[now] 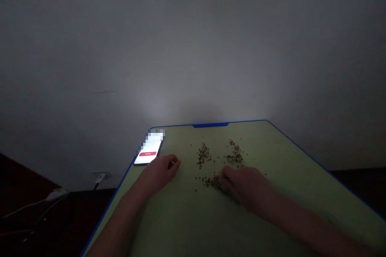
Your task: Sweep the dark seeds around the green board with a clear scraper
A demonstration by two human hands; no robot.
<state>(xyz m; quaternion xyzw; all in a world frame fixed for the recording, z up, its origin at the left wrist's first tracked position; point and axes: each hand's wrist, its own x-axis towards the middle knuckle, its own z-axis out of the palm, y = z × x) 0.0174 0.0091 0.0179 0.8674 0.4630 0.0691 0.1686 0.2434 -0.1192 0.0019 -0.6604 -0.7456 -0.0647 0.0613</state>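
Right grip [245, 186] touches dark seeds [207, 182], whether clamped I cannot tell; left grip [164, 168] curls together beside a smartphone [147, 153].

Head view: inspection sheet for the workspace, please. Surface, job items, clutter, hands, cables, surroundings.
Surface: pale green tabletop, blue edging.
Job items: small dark pieces in three loose groups, strays around them; too small to identify.
Clutter: phone, screen lit, by the tabletop's left edge.
Hands: right hand at the nearest group, fingertips hidden; left hand curled, beside the phone.
Cables: white cables at lower left; white plug at a wall socket.
Surroundings: grey wall behind; dim light.
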